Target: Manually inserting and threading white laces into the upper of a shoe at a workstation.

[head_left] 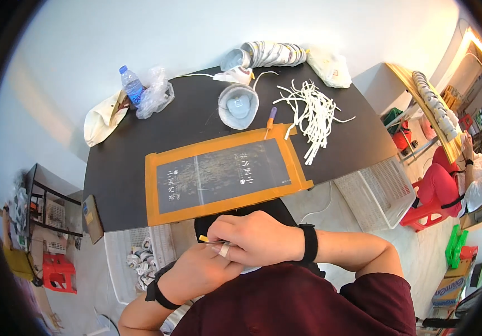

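My left hand and my right hand meet close to my body, just off the table's near edge. Both have their fingers closed, the right lying partly over the left. A small yellow tip and a thin pale sliver stick out between them; the rest of that piece is hidden. A whitish band shows at the fingers. Beyond my hands, a dark sheet is fixed to the table with orange tape. Further back stands a grey-white cup-shaped piece, beside a thin tool with a purple and orange handle.
On the dark table lie a pile of white strips, a row of nested cups, a white bag, a bottle and a phone-like slab. Crates stand below. A person sits far right.
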{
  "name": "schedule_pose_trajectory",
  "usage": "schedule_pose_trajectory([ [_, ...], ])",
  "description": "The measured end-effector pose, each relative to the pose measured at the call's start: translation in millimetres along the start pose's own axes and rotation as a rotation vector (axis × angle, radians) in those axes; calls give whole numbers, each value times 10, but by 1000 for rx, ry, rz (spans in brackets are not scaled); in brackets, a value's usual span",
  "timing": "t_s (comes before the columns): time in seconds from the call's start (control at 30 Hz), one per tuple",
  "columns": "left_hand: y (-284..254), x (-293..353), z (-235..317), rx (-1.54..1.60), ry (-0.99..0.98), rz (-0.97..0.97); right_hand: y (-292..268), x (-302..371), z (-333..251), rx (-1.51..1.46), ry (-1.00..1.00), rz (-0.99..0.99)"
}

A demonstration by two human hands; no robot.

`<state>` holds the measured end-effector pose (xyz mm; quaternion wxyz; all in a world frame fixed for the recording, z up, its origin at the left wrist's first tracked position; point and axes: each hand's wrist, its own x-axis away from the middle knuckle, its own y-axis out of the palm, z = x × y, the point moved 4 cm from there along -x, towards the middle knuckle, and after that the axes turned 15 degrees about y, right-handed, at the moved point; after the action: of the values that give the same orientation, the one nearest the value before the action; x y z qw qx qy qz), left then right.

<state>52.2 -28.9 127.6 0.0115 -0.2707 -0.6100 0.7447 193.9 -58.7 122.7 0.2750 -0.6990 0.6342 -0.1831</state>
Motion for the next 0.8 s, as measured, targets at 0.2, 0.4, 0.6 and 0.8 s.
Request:
schedule_pose_trajectory([
  [0.2,-53,47,23,-306,-76,-85,-70,146,189,128,112,-91],
  [0.4,-61,38,13,-362,-25,-9,39,201,341,-117,131,-107],
  [0.6,-29,29,-8,-337,-5,-8,98,283,366,-110,95,-50],
  [0.8,49,11,-27,-309,31,-58,149,286,351,218,45,24],
])
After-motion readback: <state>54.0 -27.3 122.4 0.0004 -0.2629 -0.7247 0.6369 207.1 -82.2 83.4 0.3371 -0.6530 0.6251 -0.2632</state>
